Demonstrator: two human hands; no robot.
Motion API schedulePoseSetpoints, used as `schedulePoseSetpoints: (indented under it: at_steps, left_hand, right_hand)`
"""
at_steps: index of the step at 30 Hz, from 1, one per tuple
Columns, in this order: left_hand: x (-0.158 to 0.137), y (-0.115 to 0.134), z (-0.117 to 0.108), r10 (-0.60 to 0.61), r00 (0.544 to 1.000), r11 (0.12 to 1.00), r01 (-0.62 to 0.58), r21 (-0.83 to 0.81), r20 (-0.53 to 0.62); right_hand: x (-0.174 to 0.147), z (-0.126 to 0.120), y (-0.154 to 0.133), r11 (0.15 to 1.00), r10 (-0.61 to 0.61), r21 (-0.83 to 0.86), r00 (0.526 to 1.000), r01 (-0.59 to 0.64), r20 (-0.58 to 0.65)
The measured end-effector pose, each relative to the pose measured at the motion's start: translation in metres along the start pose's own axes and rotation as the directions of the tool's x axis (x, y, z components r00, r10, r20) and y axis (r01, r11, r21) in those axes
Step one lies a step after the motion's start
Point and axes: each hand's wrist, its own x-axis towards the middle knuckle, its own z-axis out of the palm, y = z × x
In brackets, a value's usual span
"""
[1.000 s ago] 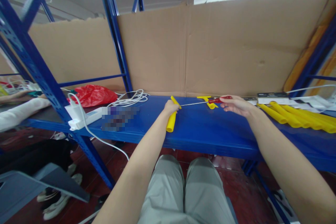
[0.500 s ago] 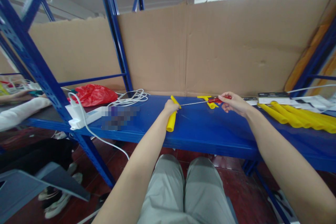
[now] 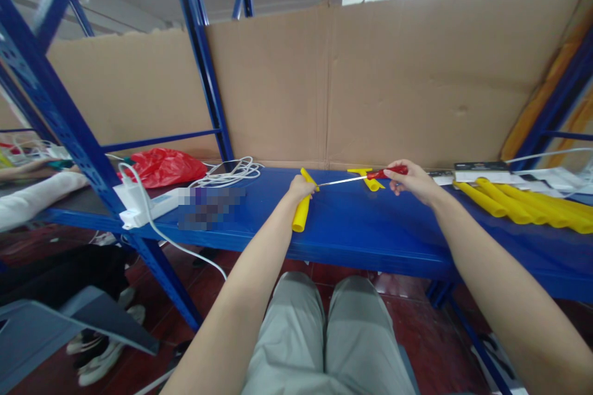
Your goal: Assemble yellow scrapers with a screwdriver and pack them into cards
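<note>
My left hand [image 3: 302, 187] is closed around a yellow tube [image 3: 301, 217] on the blue tabletop [image 3: 370, 228]. A small yellow piece sticks out from the tube beside my fingers. My right hand [image 3: 408, 181] grips the red handle of a screwdriver [image 3: 343, 181]. Its long metal shaft points left, and the tip meets the small yellow piece by my left hand; the exact contact is too small to make out. Behind the shaft lies a yellow T-shaped part [image 3: 373, 184], partly covered by the screwdriver.
Several yellow tubes [image 3: 519, 207] lie at the right beside a black box [image 3: 482, 170]. On the left are a red plastic bag [image 3: 164, 166], white cables [image 3: 236, 171] and a white power strip [image 3: 162, 202]. Cardboard [image 3: 393, 86] stands behind. Another person's sleeve [image 3: 41, 197] shows far left.
The screwdriver handle in my right hand has tilted and shifted slightly, so more of its red grip shows. My left hand stays on the tube in nearly the same place.
</note>
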Motion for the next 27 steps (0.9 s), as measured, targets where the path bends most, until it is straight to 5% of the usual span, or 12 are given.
schedulePoseSetpoints:
  at_steps: [8, 18, 27]
  left_hand:
    - [-0.009, 0.003, 0.000, 0.040, 0.998, 0.999, -0.039, -0.038, 0.045]
    - [-0.001, -0.001, 0.001, 0.025, 0.999, 1.000, -0.024, -0.015, 0.022]
    - [-0.003, 0.001, 0.000, 0.017, 1.000, 1.000, -0.017, -0.018, 0.011]
  right_hand:
    - [0.005, 0.007, 0.004, 0.990, -0.142, -0.012, 0.970, 0.142, -0.196]
    - [-0.001, -0.008, -0.001, 1.000, 0.005, -0.020, 0.999, -0.004, 0.052]
    - [-0.002, -0.010, -0.005, 0.991, -0.092, -0.089, 0.993, 0.098, 0.071]
